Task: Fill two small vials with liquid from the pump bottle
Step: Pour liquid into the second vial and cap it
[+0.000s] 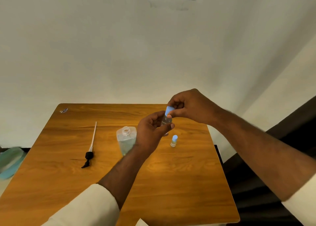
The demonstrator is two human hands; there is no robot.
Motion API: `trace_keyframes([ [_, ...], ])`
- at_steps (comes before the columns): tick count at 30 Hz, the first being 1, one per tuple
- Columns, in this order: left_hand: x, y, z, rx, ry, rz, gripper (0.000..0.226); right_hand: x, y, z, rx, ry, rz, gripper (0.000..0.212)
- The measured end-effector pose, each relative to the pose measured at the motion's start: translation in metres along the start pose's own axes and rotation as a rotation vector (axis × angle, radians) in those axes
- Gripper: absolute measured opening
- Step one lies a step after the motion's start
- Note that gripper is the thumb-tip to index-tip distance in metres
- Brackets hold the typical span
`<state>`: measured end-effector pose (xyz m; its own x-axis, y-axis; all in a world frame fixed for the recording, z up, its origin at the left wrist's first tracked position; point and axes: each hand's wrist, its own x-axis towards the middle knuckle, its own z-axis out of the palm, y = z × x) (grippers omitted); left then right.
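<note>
Your left hand (150, 131) grips the vial (166, 120) above the table (171, 183); right hand (186, 106) fingers pinch its blue cap (169, 110). Tilt it and it likely spills. Second vial (174, 141) and open pump bottle (126, 140) stand just behind.

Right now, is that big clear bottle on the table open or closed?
Open. The clear bottle stands upright with a bare neck, and its black pump lies apart on the table to its left.

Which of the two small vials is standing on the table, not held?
The vial with the blue cap right of the open bottle; the other vial is held up by both hands.
</note>
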<state>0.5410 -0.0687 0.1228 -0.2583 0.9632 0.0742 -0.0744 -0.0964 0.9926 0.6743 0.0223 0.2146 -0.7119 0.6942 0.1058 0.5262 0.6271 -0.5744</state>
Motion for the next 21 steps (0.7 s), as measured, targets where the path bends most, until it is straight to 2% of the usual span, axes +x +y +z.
trace_keyframes([
  [3, -0.001, 0.002, 0.004, 0.025, -0.002, 0.045, 0.042, 0.001, -0.004, -0.003, -0.134, 0.009, 0.008, 0.024],
  [6, 0.0, 0.006, 0.004, 0.017, -0.012, 0.064, 0.043, 0.001, -0.008, -0.008, -0.078, -0.025, -0.005, 0.018],
  [11, 0.004, 0.012, 0.001, -0.013, -0.081, 0.059, 0.04, 0.002, -0.014, -0.023, -0.102, -0.116, -0.019, 0.024],
  [13, 0.005, 0.013, 0.003, -0.001, -0.086, 0.08, 0.04, 0.002, -0.017, -0.026, -0.174, -0.086, 0.002, 0.018],
  [17, 0.005, 0.014, 0.006, 0.018, -0.058, 0.11, 0.039, 0.007, -0.023, -0.026, -0.368, -0.055, 0.05, 0.033],
  [21, 0.005, 0.018, 0.006, 0.0, -0.056, 0.102, 0.042, 0.009, -0.023, -0.03, -0.363, -0.059, 0.063, 0.034],
])
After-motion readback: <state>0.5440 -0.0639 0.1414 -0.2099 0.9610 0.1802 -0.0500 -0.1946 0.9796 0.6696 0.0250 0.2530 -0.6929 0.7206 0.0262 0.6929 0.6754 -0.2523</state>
